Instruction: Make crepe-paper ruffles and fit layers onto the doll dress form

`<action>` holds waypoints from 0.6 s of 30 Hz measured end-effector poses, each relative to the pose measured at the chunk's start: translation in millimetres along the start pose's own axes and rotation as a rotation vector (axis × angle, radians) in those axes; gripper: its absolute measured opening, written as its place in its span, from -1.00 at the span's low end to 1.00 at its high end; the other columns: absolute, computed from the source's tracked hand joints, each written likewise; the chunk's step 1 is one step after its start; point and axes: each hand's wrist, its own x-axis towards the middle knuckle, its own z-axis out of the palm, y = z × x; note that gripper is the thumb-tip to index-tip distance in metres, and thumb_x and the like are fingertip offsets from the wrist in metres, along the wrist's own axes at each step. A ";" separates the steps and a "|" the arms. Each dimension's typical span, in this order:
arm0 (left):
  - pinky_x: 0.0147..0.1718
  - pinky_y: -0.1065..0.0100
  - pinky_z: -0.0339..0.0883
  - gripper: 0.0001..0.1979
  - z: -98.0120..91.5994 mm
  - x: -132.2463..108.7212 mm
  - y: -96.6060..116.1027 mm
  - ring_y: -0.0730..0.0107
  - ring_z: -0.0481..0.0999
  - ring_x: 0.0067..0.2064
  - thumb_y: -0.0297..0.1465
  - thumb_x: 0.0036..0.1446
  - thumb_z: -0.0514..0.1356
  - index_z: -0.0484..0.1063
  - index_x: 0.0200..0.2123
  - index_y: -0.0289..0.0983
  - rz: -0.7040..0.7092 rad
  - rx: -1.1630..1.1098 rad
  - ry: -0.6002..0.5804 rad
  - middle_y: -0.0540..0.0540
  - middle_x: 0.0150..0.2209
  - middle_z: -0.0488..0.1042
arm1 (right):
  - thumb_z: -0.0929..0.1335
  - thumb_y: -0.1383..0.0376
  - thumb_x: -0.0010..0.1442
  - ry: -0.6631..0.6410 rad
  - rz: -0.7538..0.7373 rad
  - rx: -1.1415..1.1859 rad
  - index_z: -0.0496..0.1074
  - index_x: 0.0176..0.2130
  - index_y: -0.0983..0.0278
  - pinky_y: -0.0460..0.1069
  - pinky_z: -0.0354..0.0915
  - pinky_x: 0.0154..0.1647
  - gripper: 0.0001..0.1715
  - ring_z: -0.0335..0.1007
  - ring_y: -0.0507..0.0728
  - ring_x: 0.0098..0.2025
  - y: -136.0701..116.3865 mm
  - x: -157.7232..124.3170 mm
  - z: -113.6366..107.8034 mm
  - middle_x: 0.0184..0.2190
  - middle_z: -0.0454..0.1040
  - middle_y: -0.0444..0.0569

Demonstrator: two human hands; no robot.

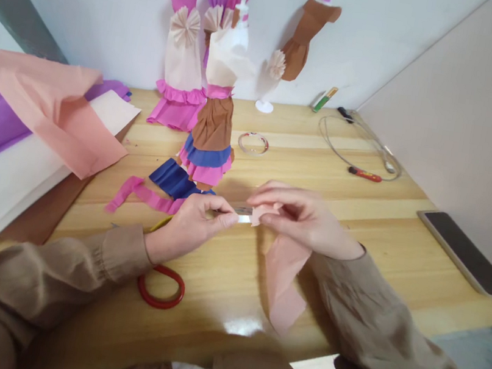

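Observation:
My left hand [191, 222] is closed, with thumb and finger pinching one end of a thin whitish strip [244, 218] over the middle of the table. Close to its right, my right hand [303, 218] pinches a pink paper strip [284, 283] where it meets the whitish one. The pink paper hangs down from my fingers toward the tabletop. Partly under my left arm lie scissors with a red handle [158, 304]. Beyond my hands stands a small dress form in a layered paper dress [213, 121].
Blue paper [173, 178] and a magenta strip [147, 194] lie before the dress form. Large paper sheets [58, 107] cover the left. More dressed forms [181, 58] stand behind. A cable [346, 159] and a phone [465, 251] are at right.

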 end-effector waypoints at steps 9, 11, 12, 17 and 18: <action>-0.35 0.42 0.26 -0.79 2.0 -3.9 0.5 0.47 0.40 -0.39 -0.30 0.09 0.20 0.45 -0.47 -0.33 -0.088 -0.134 0.029 -0.03 -0.47 0.49 | 0.41 0.31 0.01 0.217 -0.085 0.376 0.43 -0.54 0.24 -0.04 0.06 -0.54 -0.88 0.17 0.05 -0.56 0.7 -6.5 -17.0 -0.64 0.30 -0.12; -0.34 0.41 0.26 -0.79 2.6 -5.0 0.7 0.46 0.40 -0.38 -0.31 0.11 0.20 0.46 -0.46 -0.33 -0.074 -0.121 0.042 -0.03 -0.46 0.49 | 0.40 0.09 0.08 0.079 -0.050 0.310 0.46 -0.49 0.27 -0.03 0.05 -0.55 -0.70 0.16 0.04 -0.57 -1.6 -8.2 -18.0 -0.63 0.30 -0.11; -0.34 0.41 0.26 -0.80 3.2 -5.7 0.5 0.46 0.41 -0.38 -0.31 0.12 0.20 0.46 -0.46 -0.33 -0.056 -0.114 0.049 -0.03 -0.46 0.49 | 0.39 0.02 0.10 0.022 -0.010 0.236 0.46 -0.49 0.28 -0.03 0.04 -0.56 -0.62 0.14 0.03 -0.58 -3.5 -8.9 -16.7 -0.62 0.30 -0.11; -0.30 0.39 0.28 -0.83 7.4 -9.0 -2.6 0.44 0.43 -0.35 -0.34 0.16 0.21 0.47 -0.42 -0.31 0.089 -0.024 0.094 -0.03 -0.43 0.50 | 0.41 0.13 0.11 0.039 0.166 -0.188 0.32 -0.55 0.27 -0.09 -0.06 -0.61 -0.65 -0.02 -0.05 -0.61 -13.6 -11.2 3.6 -0.66 0.18 -0.21; -0.28 0.37 0.28 -0.84 8.3 -9.5 -3.7 0.43 0.44 -0.34 -0.35 0.17 0.21 0.47 -0.42 -0.31 0.137 0.007 0.111 -0.03 -0.43 0.50 | 0.40 0.15 0.11 0.065 0.170 -0.251 0.32 -0.54 0.27 -0.10 -0.06 -0.61 -0.68 -0.01 -0.06 -0.62 -15.1 -11.6 7.4 -0.67 0.17 -0.22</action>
